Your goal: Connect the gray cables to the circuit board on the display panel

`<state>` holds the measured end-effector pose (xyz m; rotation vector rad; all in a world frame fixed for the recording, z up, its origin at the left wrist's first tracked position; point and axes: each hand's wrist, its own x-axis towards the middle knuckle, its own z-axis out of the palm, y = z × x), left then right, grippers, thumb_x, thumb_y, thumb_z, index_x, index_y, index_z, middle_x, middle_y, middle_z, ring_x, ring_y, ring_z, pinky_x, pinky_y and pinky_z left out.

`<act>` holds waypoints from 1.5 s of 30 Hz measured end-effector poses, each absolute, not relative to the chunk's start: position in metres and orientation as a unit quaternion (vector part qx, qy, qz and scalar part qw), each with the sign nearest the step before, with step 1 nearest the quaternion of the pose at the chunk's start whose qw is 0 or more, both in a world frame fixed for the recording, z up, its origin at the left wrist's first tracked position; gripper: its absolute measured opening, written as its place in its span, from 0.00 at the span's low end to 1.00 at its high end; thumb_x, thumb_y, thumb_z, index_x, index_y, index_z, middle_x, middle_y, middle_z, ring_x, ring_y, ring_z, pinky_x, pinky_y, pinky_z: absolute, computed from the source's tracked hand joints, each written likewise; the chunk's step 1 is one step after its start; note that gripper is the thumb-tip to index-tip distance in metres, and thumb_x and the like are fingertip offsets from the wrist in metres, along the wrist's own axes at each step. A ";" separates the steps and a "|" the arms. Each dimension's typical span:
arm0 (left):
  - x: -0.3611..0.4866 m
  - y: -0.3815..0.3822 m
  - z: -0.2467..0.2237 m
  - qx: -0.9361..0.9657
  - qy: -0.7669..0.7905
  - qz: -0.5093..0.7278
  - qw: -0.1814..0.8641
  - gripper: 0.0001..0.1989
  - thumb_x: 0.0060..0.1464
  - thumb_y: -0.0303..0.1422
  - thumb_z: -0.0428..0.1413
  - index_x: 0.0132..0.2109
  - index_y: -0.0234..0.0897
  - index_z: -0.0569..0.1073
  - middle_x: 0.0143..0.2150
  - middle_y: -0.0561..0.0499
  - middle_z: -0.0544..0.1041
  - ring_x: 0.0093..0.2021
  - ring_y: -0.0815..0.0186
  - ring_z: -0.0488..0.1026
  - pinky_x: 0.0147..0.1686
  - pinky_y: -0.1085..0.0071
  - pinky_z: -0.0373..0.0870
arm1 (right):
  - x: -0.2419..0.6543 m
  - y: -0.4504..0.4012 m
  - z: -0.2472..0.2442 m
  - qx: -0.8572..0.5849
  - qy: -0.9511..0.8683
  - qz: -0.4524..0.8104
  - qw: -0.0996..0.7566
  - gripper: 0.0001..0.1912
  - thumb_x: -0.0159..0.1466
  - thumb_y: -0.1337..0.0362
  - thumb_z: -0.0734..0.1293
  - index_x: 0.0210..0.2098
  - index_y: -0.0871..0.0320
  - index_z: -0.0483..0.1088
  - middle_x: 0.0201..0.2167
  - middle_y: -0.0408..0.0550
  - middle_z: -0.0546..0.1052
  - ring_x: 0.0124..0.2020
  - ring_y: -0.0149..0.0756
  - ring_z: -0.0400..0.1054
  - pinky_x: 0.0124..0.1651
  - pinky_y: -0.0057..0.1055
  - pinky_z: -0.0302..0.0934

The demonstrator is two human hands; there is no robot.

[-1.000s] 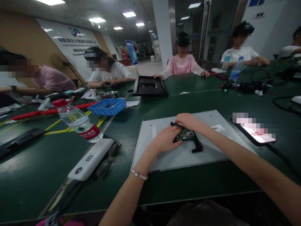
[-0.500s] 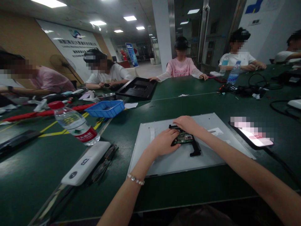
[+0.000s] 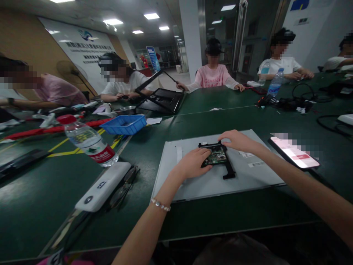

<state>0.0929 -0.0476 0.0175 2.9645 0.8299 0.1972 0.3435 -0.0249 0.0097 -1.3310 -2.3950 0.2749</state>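
A green circuit board (image 3: pixel 216 156) sits in a black bracket (image 3: pixel 229 170) on a flat grey metal panel (image 3: pixel 171 187). The bracket's lower leg points toward me. My left hand (image 3: pixel 191 163) grips the left side of the board, thumb below and fingers over the edge, hiding that side. At the upper right corner of the bracket, my right hand (image 3: pixel 234 140) has its fingertips closed on the black edge. Pale labels show on the panel under my right forearm.
Right of the panel lies a lit phone (image 3: pixel 295 152). A water bottle (image 3: pixel 91 143), white power bank (image 3: pixel 103 187) and glasses (image 3: pixel 124 189) stand or lie left. Beyond are a blue tray (image 3: pixel 124 125) and a black housing (image 3: pixel 165 99) near a co-worker in pink (image 3: pixel 212 75).
My right hand has slid right along the bracket's top edge, uncovering more of the board. Across the table, a thin black frame has risen from the black housing at the co-worker's hand.
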 end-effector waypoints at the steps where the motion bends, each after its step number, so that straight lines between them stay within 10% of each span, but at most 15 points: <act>1: 0.093 -0.048 0.018 0.961 0.268 0.063 0.028 0.25 0.57 0.40 0.51 0.58 0.33 0.63 0.57 0.42 0.68 0.55 0.55 0.66 0.55 0.60 0.62 | 0.355 -0.029 0.008 -0.491 -0.843 0.103 0.194 0.14 0.61 0.66 0.62 0.45 0.57 0.74 0.47 0.48 0.76 0.49 0.40 0.68 0.55 0.37 0.58; 15: 0.096 -0.046 0.019 0.960 0.274 0.052 0.025 0.26 0.57 0.41 0.50 0.59 0.32 0.62 0.58 0.43 0.67 0.57 0.57 0.65 0.57 0.61 0.60 | 0.410 -0.049 -0.015 -0.601 -0.743 0.248 0.158 0.14 0.55 0.66 0.66 0.41 0.57 0.76 0.37 0.49 0.78 0.37 0.39 0.72 0.40 0.32 0.65; 30: 0.100 -0.046 0.022 0.954 0.292 0.065 0.013 0.24 0.61 0.43 0.47 0.59 0.35 0.63 0.57 0.43 0.69 0.54 0.57 0.67 0.53 0.59 0.61 | 0.366 -0.074 -0.001 -0.538 -0.591 0.522 0.299 0.13 0.56 0.66 0.68 0.42 0.58 0.73 0.33 0.50 0.78 0.33 0.34 0.74 0.33 0.28 0.67; 45: 0.167 -0.063 0.033 0.962 0.260 0.078 -0.036 0.16 0.56 0.22 0.45 0.45 0.36 0.74 0.43 0.45 0.70 0.41 0.62 0.69 0.41 0.66 0.67 | 0.362 -0.070 -0.018 -0.539 -0.644 0.454 0.298 0.06 0.54 0.66 0.68 0.32 0.59 0.72 0.29 0.46 0.77 0.29 0.31 0.72 0.28 0.25 0.64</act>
